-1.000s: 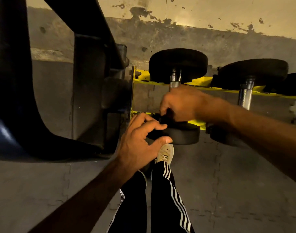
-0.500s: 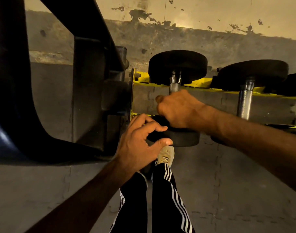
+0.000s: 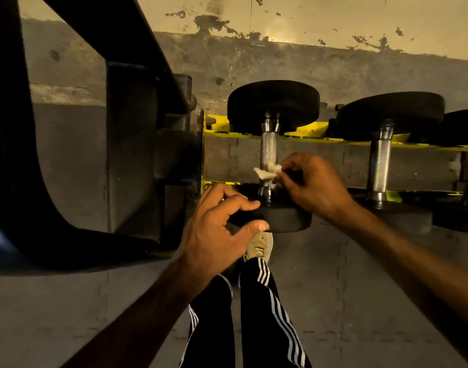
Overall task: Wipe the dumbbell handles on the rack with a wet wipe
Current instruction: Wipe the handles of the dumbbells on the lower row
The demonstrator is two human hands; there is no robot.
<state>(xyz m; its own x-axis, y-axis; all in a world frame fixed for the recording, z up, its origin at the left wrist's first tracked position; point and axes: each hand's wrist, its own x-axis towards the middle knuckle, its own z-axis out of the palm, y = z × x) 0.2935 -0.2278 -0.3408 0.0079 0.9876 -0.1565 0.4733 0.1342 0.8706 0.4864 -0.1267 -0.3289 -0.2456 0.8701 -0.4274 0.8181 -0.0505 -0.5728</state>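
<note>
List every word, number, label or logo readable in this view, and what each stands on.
No text can be read in this view.
Black round rubber dumbbell heads: no numbers show.
Yellow metal rack: no label.
Black trousers with white side stripes: stripes only, no wordmark.
Pale lace-up shoe: too dim to tell.
White crumpled wet wipe in the right hand: no print.
</note>
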